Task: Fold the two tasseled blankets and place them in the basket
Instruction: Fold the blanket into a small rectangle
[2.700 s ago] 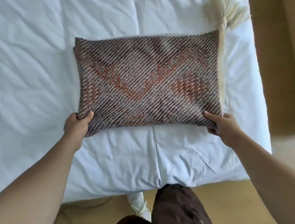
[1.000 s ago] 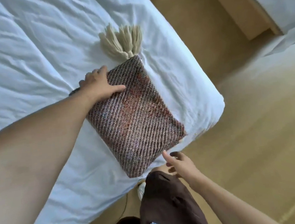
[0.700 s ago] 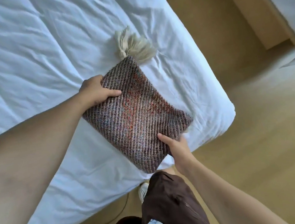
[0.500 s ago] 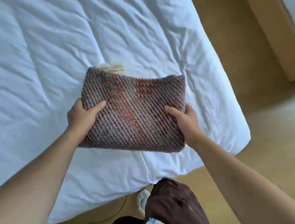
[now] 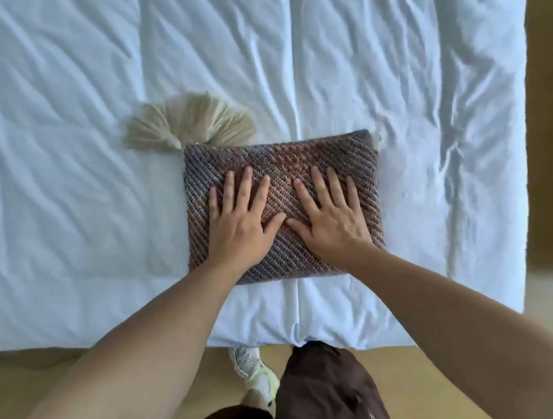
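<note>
A: Far left?
B: White sheet, creased all over, covering the bed out to the right edge.

A: Next along?
B: Cream tassels, fanned flat on the sheet, sticking out from the far left corner of the blanket.

A: And the blanket?
B: Folded into a thick rectangle, brown and rust weave in slanted ribs. Lying flat on the sheet near the bed's near edge, roughly centred in view. A sliver of cream fringe peeking out at the far right corner too.

A: Left hand?
B: Flat on the blanket's left half, palm down, fingers straight and spread, thumb pointing inward. Gripping nothing, just pressing on top.

A: Right hand?
B: Same on the right half: palm down, fingers straight and slightly apart, thumb angled toward the left thumb. Thumb tips nearly meeting; cannot tell if touching.

A: Below the bed?
B: Tan floor, a pale shoe just under the bed edge, dark brown trousers beside it.

A: Far right?
B: More floor past the sheet's edge, darker brown higher up.
</note>
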Action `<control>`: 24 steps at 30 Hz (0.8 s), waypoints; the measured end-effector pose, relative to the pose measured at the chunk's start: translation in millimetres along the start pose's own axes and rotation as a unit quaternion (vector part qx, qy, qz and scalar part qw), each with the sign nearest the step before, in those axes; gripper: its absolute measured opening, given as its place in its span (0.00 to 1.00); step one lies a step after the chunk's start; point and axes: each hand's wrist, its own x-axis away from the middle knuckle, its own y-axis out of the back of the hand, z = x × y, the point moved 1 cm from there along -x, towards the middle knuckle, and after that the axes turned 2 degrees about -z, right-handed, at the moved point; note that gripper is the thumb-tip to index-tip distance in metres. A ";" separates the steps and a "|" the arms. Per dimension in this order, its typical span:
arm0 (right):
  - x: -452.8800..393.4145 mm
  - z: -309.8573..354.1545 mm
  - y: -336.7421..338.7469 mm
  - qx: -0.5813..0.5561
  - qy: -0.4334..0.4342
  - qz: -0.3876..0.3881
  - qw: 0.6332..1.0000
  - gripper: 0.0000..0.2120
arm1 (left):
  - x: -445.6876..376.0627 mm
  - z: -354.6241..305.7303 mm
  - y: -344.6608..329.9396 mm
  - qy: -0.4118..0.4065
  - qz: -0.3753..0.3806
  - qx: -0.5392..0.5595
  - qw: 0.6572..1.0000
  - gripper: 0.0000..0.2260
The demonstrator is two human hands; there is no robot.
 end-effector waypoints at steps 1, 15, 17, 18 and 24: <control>-4.2 -2.5 -10.2 0.008 -0.002 0.028 1.000 0.36 | -2.4 2.6 -12.8 0.008 0.038 -0.007 0.999 0.35; 25.0 -69.0 26.3 -0.696 -0.397 0.023 0.599 0.38 | 21.1 82.6 37.5 0.420 0.113 0.607 0.665 0.30; 34.7 -64.0 45.6 -0.694 -0.364 0.030 0.621 0.27 | 21.6 78.0 59.4 0.386 0.151 0.620 0.666 0.22; 39.7 -59.1 57.4 -0.684 -0.348 0.025 0.641 0.23 | 22.9 72.2 74.8 0.369 0.160 0.621 0.673 0.21; 95.6 -39.3 150.9 -0.638 -0.320 -0.115 0.691 0.16 | 40.9 32.4 188.0 0.206 0.115 0.613 0.754 0.09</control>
